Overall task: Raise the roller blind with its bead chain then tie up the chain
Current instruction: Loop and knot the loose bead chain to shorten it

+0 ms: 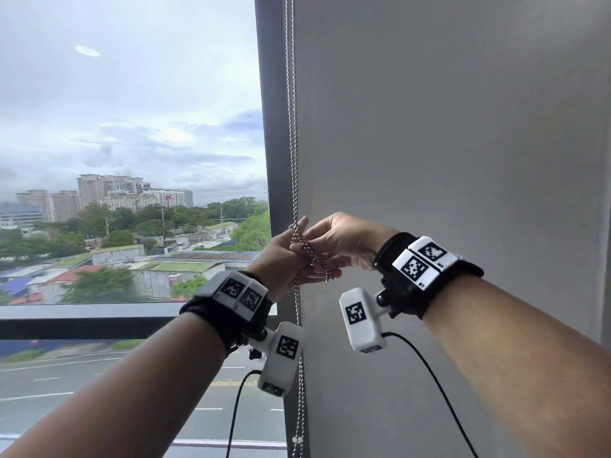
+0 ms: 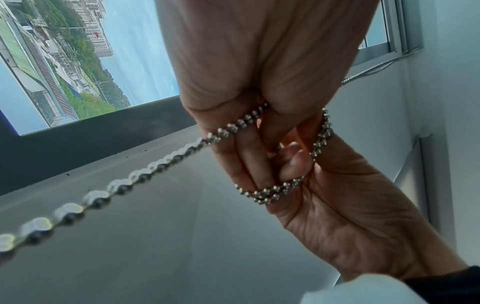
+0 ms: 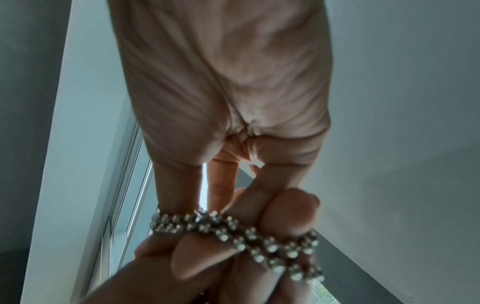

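the bead chain [image 1: 293, 133] hangs straight down beside the window frame [image 1: 271, 127], its long axis vertical. my left hand [image 1: 281, 262] grips it low, fingers curled round; my right hand [image 1: 344, 241] pinches a doubled loop across it, both hands touching at the crossing.

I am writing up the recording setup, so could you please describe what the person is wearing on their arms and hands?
Both forearms are bare, with no sleeves or gloves. Each wrist carries a black strap: the left wrist strap and right wrist strap. Each strap is topped by white blocks printed with black square-pattern markers. A white camera pod with its own marker hangs below each wrist, trailing a black cable.
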